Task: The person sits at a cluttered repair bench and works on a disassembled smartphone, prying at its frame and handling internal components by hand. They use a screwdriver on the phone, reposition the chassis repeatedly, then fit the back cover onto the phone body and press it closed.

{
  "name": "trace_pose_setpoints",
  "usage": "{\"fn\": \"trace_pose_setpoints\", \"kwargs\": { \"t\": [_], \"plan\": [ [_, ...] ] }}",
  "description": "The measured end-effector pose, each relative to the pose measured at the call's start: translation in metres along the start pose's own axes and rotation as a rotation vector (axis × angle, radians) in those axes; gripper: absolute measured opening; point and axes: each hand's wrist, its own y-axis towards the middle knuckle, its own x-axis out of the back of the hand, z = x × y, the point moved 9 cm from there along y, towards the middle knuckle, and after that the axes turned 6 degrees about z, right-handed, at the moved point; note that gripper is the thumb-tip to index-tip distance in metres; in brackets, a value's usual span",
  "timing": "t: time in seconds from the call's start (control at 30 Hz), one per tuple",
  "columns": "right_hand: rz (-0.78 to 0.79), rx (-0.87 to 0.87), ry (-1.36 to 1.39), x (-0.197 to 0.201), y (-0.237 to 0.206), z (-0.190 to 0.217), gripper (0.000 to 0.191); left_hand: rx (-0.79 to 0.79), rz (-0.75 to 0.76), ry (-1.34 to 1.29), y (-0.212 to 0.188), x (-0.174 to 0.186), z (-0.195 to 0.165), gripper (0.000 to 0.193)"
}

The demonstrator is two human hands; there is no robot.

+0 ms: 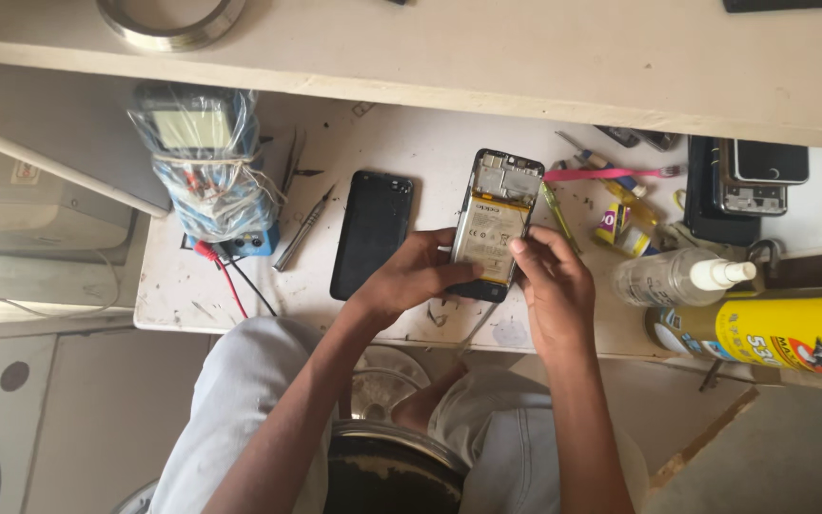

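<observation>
Bench: scuffed white worktable, stained all over, beige shelf running above it.
Spray can: big yellow aerosol can lying on its side at the right edge, clear plastic bottle with a white nozzle just above it.
Meter: multimeter wrapped in clear plastic at the left, red and black leads trailing down off the edge.
Back cover: flat black phone cover, lying on the table just left of the hands.
Opened phone: black-framed phone with its back off, pale battery showing, propped over the middle of the table, near the front edge.
Left hand: left hand wrapped around the lower left side of the opened phone, fingers closed on the frame.
Right hand: right hand on the phone's right side, fingertip pressing on the battery, otherwise cupped against the edge, so gripping too.
Stack: couple of dark phones piled at the far right.
Small stuff: metal tweezers between meter and cover, pink-handled tool right of the phone.
</observation>
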Motion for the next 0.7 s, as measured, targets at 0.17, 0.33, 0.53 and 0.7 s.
{"fn": "trace_pose_setpoints", "kwargs": {
  "t": [0.17,0.33,0.53,0.7],
  "plan": [
    [0.07,-0.021,0.05,-0.006,0.002,-0.005,0.026,-0.061,-0.087,0.001,-0.003,0.009,-0.01,0.05],
    [0.102,-0.021,0.016,-0.009,0.001,-0.008,0.025,-0.216,0.024,-0.146,-0.001,-0.004,-0.018,0.057],
    [0.106,-0.025,0.074,-0.01,0.001,-0.005,0.026,0.03,0.039,-0.321,0.001,-0.009,0.009,0.054],
    [0.119,0.015,-0.01,-0.016,-0.003,0.008,0.028,-0.021,0.094,-0.379,0.001,-0.014,0.006,0.044]
  ]
}}
